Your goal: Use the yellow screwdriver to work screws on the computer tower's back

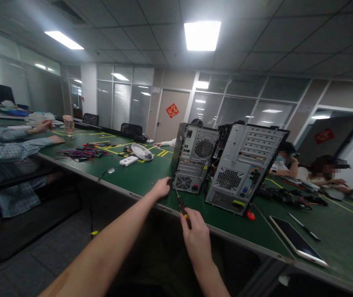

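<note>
Two computer cases stand upright side by side, their metal backs towards me: a left computer case (191, 159) and a larger, tilted-looking right computer case (241, 169). My right hand (196, 231) is closed round the handle of a screwdriver (181, 204), black with yellow. Its shaft points up at the lower left corner of the left case, by the round fan grille; whether the tip touches a screw is too small to tell. At that same corner, my left hand (161, 188) has its fingers curled against the case's bottom edge. The case partly hides those fingertips.
On the green table (145, 181) lie a white power bank-like block (129, 161), a small white fan (142, 151) and a wire pile (83, 153). To the right are a phone (297, 241), a pen-like tool (304, 227), a red object (250, 215) and black cables. Several people sit around.
</note>
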`<move>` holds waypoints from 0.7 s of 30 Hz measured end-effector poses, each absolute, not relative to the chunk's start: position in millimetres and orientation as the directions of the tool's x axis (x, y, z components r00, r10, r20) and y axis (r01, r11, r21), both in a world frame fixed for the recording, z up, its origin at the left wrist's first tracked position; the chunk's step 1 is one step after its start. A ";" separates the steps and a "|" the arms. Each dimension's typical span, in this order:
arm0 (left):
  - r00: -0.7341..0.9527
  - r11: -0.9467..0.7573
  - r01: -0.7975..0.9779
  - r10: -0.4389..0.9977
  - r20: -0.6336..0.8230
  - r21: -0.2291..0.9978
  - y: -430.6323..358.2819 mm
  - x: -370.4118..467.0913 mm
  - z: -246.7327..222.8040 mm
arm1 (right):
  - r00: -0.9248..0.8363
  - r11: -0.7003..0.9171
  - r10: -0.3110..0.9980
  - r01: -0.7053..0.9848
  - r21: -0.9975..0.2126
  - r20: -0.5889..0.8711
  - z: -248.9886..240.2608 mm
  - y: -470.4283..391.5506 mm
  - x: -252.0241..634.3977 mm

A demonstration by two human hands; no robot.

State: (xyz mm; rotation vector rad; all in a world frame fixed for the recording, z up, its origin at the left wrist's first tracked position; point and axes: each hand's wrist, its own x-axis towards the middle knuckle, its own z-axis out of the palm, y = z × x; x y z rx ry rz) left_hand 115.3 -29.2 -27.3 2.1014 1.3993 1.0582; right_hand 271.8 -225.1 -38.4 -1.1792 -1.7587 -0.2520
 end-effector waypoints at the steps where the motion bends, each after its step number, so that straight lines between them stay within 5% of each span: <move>1: 0.217 -0.422 0.596 0.904 0.368 0.683 -29.5 114.8 -27.2 | -0.061 0.510 0.593 0.800 -0.316 0.803 -39.1 -225.4 270.9; 21: 0.231 -0.452 0.585 0.889 0.396 0.674 -26.5 114.6 -30.6 | -0.081 0.516 0.592 0.802 -0.300 0.802 -38.3 -229.8 261.0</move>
